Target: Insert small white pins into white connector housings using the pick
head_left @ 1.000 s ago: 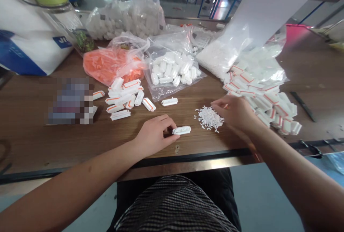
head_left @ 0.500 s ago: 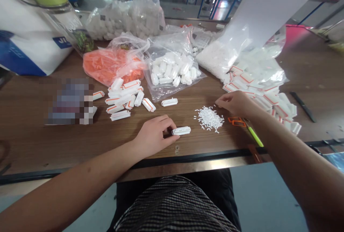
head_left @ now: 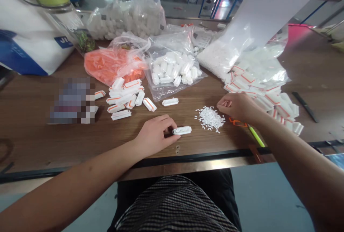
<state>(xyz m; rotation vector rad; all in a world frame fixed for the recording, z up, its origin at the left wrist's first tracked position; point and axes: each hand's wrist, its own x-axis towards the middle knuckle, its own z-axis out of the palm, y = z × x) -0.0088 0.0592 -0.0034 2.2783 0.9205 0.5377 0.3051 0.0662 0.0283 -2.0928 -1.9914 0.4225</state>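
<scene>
My left hand point(head_left: 157, 133) pinches the left end of a white plastic connector housing point(head_left: 182, 130), which lies on the table with a row of small openings facing up. To the right of it is a heap of tiny white plastic pieces point(head_left: 211, 118). At the heap's upper right edge is my right hand point(head_left: 235, 106), its fingers curled and pressed together. Whatever those fingertips hold, if anything, is too small to make out. Another white housing point(head_left: 170, 101) lies behind the held one. Orange frames point(head_left: 238, 122) lie below my right hand, partly covered by the forearm.
White housings with orange strips point(head_left: 125, 97) are piled on the left, and more point(head_left: 274, 99) on the right. Behind stand bags of orange parts point(head_left: 113, 63), white housings point(head_left: 174, 67) and tiny white pieces point(head_left: 220, 54). A yellow-green-handled tool point(head_left: 256, 136) and a black tool point(head_left: 305, 106) lie right.
My right hand has curled its fingers more tightly and shifted slightly at the heap's edge. The left hand keeps its hold on the housing. The whole view has shifted a little.
</scene>
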